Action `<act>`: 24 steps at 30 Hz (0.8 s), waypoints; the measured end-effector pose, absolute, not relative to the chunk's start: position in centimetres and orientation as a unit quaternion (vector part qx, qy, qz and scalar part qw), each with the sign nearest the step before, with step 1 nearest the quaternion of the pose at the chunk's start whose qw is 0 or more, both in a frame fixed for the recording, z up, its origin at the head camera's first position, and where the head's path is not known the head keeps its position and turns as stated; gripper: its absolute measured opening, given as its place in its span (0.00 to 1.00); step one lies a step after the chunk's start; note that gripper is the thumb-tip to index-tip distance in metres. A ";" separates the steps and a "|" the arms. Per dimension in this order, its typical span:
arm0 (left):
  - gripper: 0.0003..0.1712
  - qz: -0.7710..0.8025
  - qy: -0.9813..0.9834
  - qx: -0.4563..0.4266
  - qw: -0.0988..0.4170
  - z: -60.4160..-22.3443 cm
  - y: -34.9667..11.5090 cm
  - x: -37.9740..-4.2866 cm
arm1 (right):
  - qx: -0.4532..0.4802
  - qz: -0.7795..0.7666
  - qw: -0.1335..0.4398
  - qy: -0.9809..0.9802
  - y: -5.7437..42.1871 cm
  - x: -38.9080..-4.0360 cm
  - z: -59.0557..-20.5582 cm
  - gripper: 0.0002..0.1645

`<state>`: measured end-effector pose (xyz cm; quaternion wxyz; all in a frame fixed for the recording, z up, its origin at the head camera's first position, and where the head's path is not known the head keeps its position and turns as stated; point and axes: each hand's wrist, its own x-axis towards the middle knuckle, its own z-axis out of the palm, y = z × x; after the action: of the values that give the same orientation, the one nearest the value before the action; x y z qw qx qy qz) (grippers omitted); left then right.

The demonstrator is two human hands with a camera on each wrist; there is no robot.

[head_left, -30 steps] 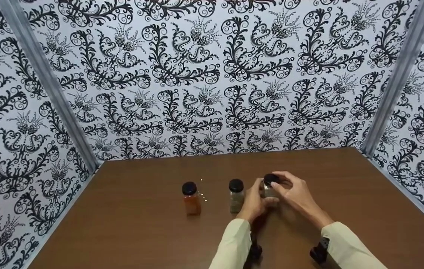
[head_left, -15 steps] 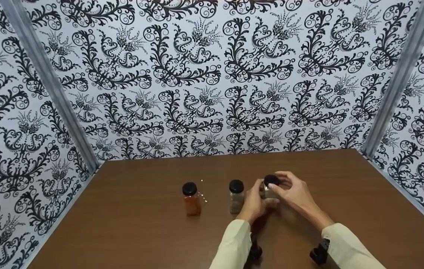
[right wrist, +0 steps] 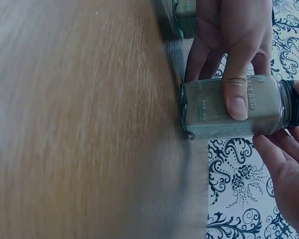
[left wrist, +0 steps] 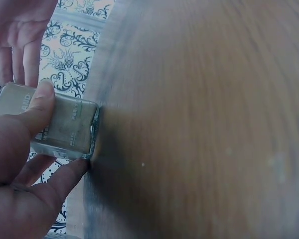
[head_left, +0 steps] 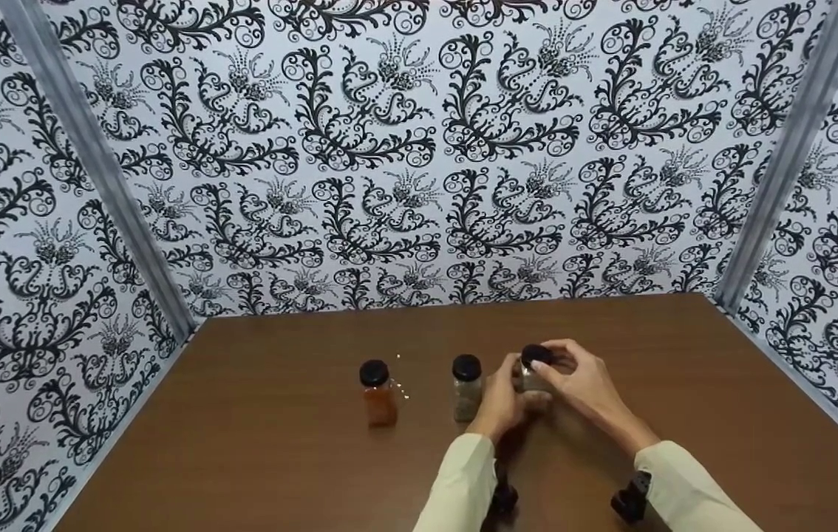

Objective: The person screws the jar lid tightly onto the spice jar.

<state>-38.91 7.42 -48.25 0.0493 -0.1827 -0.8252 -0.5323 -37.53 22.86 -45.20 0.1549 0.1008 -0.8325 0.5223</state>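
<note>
A square glass spice jar (right wrist: 214,104) with a black lid and pale grey-brown contents stands upright on the table. My left hand (head_left: 502,399) grips its body, the thumb lying across the front face in the right wrist view. Fingers of my right hand (head_left: 587,384) pinch the black lid (head_left: 536,355) from the right. In the left wrist view, white lettering shows on the jar (left wrist: 65,122) around the left thumb. Just left of my left hand stands a second jar (head_left: 467,388) with similar contents and a black lid.
A jar of orange-red spice (head_left: 380,395) with a black lid stands farther left. Small bright specks (head_left: 400,388) lie beside it on the brown wooden table (head_left: 278,443). Black-and-white patterned walls (head_left: 389,148) enclose the table at the back and sides.
</note>
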 end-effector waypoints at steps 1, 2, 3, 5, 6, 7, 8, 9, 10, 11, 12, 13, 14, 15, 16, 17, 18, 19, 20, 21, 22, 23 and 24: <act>0.30 -0.531 -0.826 -0.182 0.050 -48.2 7.4 -38.9 | 0.100 0.522 0.153 -0.833 22.9 -37.6 -45.2 0.22; 0.30 -0.530 -0.827 -0.181 0.051 -48.2 7.4 -38.9 | 0.099 0.521 0.152 -0.834 22.9 -37.6 -45.3 0.23; 0.30 -0.529 -0.827 -0.182 0.052 -48.2 7.4 -38.9 | 0.099 0.521 0.150 -0.834 23.0 -37.6 -45.3 0.23; 0.30 -0.529 -0.828 -0.180 0.055 -48.2 7.4 -38.9 | 0.101 0.519 0.149 -0.835 23.1 -37.6 -45.3 0.24; 0.30 -0.529 -0.827 -0.180 0.057 -48.2 7.5 -38.8 | 0.103 0.519 0.150 -0.835 23.1 -37.6 -45.3 0.24; 0.30 -0.529 -0.827 -0.181 0.059 -48.2 7.5 -38.9 | 0.106 0.517 0.153 -0.836 23.2 -37.6 -45.3 0.24; 0.30 -0.530 -0.826 -0.181 0.060 -48.2 7.5 -38.9 | 0.109 0.514 0.156 -0.836 23.2 -37.6 -45.3 0.24; 0.30 -0.531 -0.826 -0.180 0.060 -48.2 7.5 -38.9 | 0.113 0.512 0.158 -0.836 23.3 -37.5 -45.3 0.24; 0.31 -0.530 -0.827 -0.180 0.058 -48.2 7.5 -38.9 | 0.116 0.510 0.160 -0.837 23.3 -37.5 -45.3 0.24; 0.31 -0.529 -0.827 -0.180 0.055 -48.1 7.5 -38.9 | 0.119 0.508 0.161 -0.838 23.4 -37.5 -45.3 0.23; 0.30 -0.529 -0.828 -0.180 0.051 -48.1 7.5 -38.9 | 0.121 0.506 0.162 -0.838 23.4 -37.5 -45.3 0.23; 0.30 -0.529 -0.828 -0.180 0.048 -48.1 7.4 -38.9 | 0.122 0.505 0.162 -0.839 23.4 -37.5 -45.4 0.22; 0.30 -0.529 -0.828 -0.181 0.044 -48.1 7.4 -38.9 | 0.123 0.505 0.163 -0.839 23.4 -37.5 -45.4 0.21; 0.30 -0.528 -0.828 -0.182 0.042 -48.1 7.4 -38.9 | 0.124 0.505 0.163 -0.839 23.4 -37.5 -45.4 0.21; 0.30 -0.528 -0.828 -0.183 0.039 -48.1 7.4 -38.9 | 0.124 0.504 0.164 -0.839 23.4 -37.5 -45.4 0.20; 0.30 -0.529 -0.828 -0.183 0.038 -48.1 7.4 -38.9 | 0.125 0.505 0.164 -0.838 23.4 -37.5 -45.5 0.20; 0.30 -0.529 -0.828 -0.183 0.039 -48.1 7.4 -38.9 | 0.125 0.506 0.165 -0.837 23.4 -37.5 -45.5 0.20; 0.30 -0.530 -0.827 -0.185 0.040 -48.1 7.4 -39.0 | 0.125 0.509 0.165 -0.836 23.4 -37.5 -45.5 0.20; 0.30 -0.530 -0.827 -0.186 0.040 -48.2 7.4 -39.0 | 0.124 0.511 0.165 -0.834 23.4 -37.5 -45.5 0.19; 0.30 -0.530 -0.826 -0.187 0.041 -48.2 7.4 -39.0 | 0.123 0.515 0.165 -0.832 23.3 -37.5 -45.5 0.19; 0.30 -0.531 -0.826 -0.187 0.042 -48.2 7.4 -39.0 | 0.123 0.520 0.164 -0.829 23.3 -37.5 -45.4 0.19; 0.30 -0.530 -0.826 -0.187 0.045 -48.1 7.4 -39.0 | 0.123 0.525 0.163 -0.826 23.2 -37.5 -45.4 0.19; 0.30 -0.529 -0.826 -0.188 0.048 -48.1 7.4 -39.0 | 0.123 0.531 0.162 -0.823 23.1 -37.5 -45.3 0.19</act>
<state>-39.00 7.41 -48.11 0.0476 -0.1877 -0.8261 -0.5292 -37.47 23.13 -45.33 0.1618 0.1226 -0.8226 0.5312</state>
